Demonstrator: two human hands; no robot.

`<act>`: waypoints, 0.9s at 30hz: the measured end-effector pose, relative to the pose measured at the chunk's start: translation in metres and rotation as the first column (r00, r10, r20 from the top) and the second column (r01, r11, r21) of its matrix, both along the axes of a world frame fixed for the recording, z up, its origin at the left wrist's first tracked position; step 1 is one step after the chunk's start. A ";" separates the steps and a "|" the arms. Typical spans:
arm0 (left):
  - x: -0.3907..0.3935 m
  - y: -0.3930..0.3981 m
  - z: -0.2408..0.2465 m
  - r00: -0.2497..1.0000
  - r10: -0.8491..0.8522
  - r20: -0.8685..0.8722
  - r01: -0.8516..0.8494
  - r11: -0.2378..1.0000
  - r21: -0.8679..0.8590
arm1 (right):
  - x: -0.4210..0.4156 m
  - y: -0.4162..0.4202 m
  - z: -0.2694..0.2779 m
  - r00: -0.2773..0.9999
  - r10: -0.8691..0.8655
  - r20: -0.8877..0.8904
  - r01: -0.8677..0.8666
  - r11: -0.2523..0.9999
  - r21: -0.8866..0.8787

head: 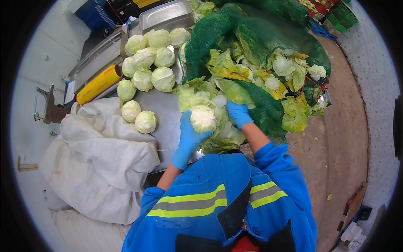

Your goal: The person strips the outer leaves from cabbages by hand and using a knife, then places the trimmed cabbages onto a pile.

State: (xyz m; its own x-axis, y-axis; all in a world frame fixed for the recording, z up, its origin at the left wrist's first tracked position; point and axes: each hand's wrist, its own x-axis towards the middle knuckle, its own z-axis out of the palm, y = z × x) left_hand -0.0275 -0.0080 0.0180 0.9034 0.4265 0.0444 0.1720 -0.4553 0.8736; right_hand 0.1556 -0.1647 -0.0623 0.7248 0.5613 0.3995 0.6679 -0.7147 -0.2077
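Note:
My left hand [188,138], in a blue glove, grips a pale cabbage head [203,119] from its left and near side. The stem end of this head faces up. In a matching glove, my right hand [239,115] is just to its right, holding a large green outer cabbage leaf [234,91]; its fingertips are partly hidden by the leaf. Loose leaves [225,138] lie beneath and around both hands. Beyond them, a green mesh sack [264,108] carries a heap of yellowed and torn leaves [226,64].
Several trimmed cabbages [163,79] sit on the metal table [168,108] at the left. A steel pan [167,15] stands behind them. A yellow roll [99,84] and a large white woven sack [104,151] are farther left. Plastic crates [341,19] are at the far right.

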 end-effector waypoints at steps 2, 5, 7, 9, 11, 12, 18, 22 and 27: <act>-0.019 0.014 -0.017 0.999 0.033 -0.018 -0.035 0.995 -0.094 | 0.000 0.010 0.036 0.868 -0.079 -0.491 -0.076 0.955 -0.288; -0.023 0.018 -0.020 1.000 0.005 -0.004 -0.006 0.971 -0.238 | -0.038 0.011 0.108 0.742 0.194 -0.641 -0.167 0.981 0.103; -0.019 0.014 -0.011 1.000 -0.006 -0.025 0.002 0.990 -0.141 | -0.059 0.011 0.105 0.759 0.344 -0.553 -0.176 0.926 0.334; -0.021 0.014 -0.009 0.999 -0.007 -0.034 0.004 0.996 -0.090 | -0.070 0.017 0.116 0.750 0.341 -0.567 -0.200 0.934 0.297; -0.023 0.014 -0.011 1.000 -0.003 -0.019 0.001 0.996 -0.092 | -0.069 0.020 0.099 0.818 0.327 -0.472 -0.206 0.934 0.291; -0.023 0.015 -0.013 1.000 -0.009 -0.006 0.008 0.992 -0.124 | -0.066 0.021 0.092 0.849 0.319 -0.421 -0.210 0.935 0.285; -0.031 0.031 -0.016 0.990 -0.085 0.114 0.127 0.887 -0.444 | -0.036 0.018 0.076 0.735 0.237 -0.635 -0.130 0.969 0.211; -0.039 0.055 0.009 0.989 -0.118 0.090 0.148 0.718 -0.680 | -0.044 0.025 0.103 0.782 0.307 -0.543 -0.184 0.945 0.269; -0.078 0.077 -0.013 0.974 0.193 0.119 0.115 0.032 -0.993 | -0.018 0.012 0.170 0.548 0.307 -0.778 -0.158 0.952 0.264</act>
State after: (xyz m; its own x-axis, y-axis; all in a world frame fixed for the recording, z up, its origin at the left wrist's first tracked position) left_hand -0.1055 0.0691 0.0051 0.9203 0.2318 -0.3152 -0.0559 0.8752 0.4806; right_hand 0.1376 -0.1522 0.1079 0.6365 0.7480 -0.1881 0.3088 -0.4706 -0.8265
